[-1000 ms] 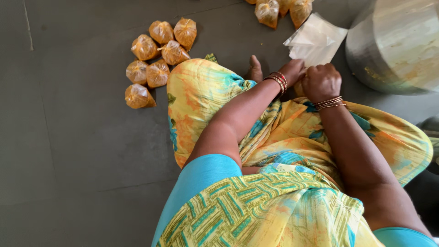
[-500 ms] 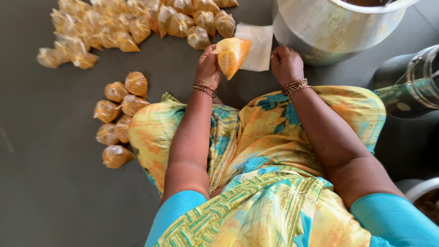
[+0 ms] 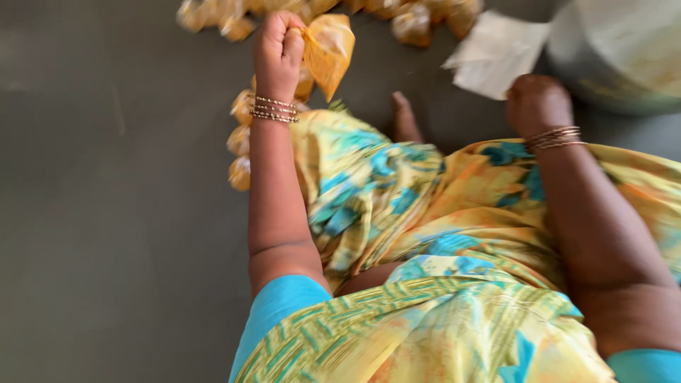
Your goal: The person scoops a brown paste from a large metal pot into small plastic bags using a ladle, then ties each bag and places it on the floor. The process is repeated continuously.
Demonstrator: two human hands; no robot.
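Observation:
My left hand [image 3: 278,50] is raised at the upper left, fingers closed on the top of a small clear bag of yellow-orange powder [image 3: 328,51] that hangs to its right. My right hand [image 3: 537,103] rests low at the upper right, fingers curled under, beside a pile of empty clear plastic bags [image 3: 496,53]; whether it grips anything is hidden. Filled bags [image 3: 240,138] lie on the floor just left of my knee, partly behind my left arm. The picture is blurred by motion.
More filled bags [image 3: 418,18] lie in a row along the top edge. A large metal pot [image 3: 624,53] stands at the top right. My foot [image 3: 406,117] pokes out from the yellow and blue cloth over my lap. The floor [image 3: 106,213] is dark grey.
My left hand has carried the filled bag leftward, away from the right hand, toward the bags beside my knee. The right hand has let go and dropped near the empty bags.

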